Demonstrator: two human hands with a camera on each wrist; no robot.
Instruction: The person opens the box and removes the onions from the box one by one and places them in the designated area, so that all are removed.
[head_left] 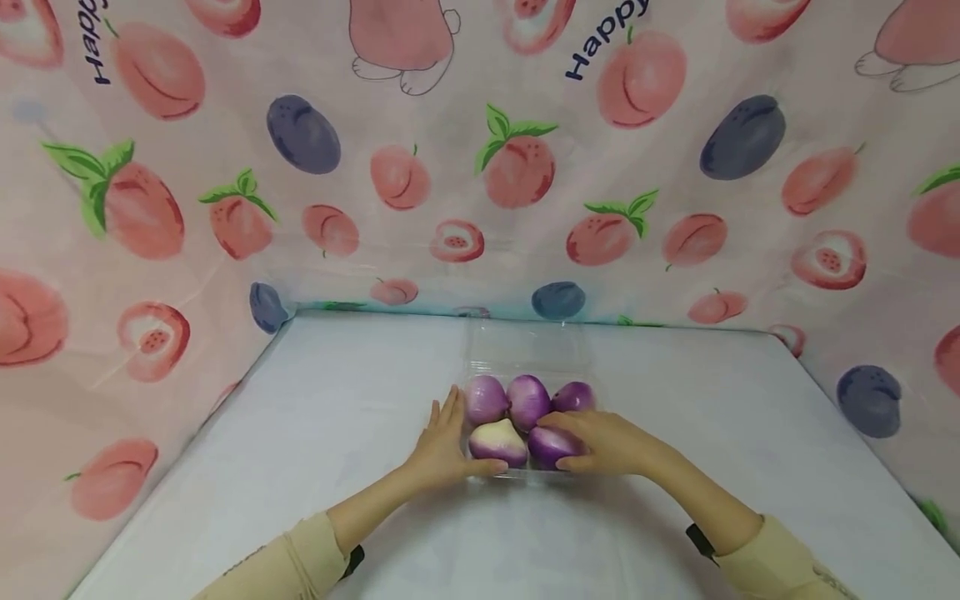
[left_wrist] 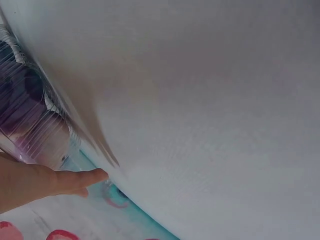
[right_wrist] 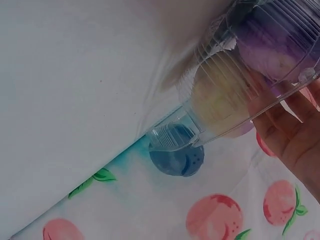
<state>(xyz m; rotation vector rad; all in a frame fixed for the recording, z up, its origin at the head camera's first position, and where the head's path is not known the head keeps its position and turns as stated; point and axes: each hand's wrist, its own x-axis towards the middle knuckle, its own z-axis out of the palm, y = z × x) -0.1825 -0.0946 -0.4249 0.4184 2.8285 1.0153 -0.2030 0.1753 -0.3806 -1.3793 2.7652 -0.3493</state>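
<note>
A clear plastic clamshell box (head_left: 528,346) lies on the table with its lid folded back, holding several purple onions. Three sit in the back row. In front are a pale-topped onion (head_left: 495,443) and a darker purple onion (head_left: 550,448). My left hand (head_left: 438,446) rests along the box's left side, fingers straight and thumb at the front rim. With fingers over its top and thumb at its front, my right hand (head_left: 607,442) holds the darker front onion. From the right wrist, onions show through the ribbed clear wall (right_wrist: 215,95), fingers above the rim.
The white table (head_left: 360,367) reaches back to a wall of fruit-printed cloth (head_left: 450,192), which also stands along both sides. The box's raised lid lies near the table's back edge. Beige sleeves (head_left: 288,558) and dark wrist bands are at the front.
</note>
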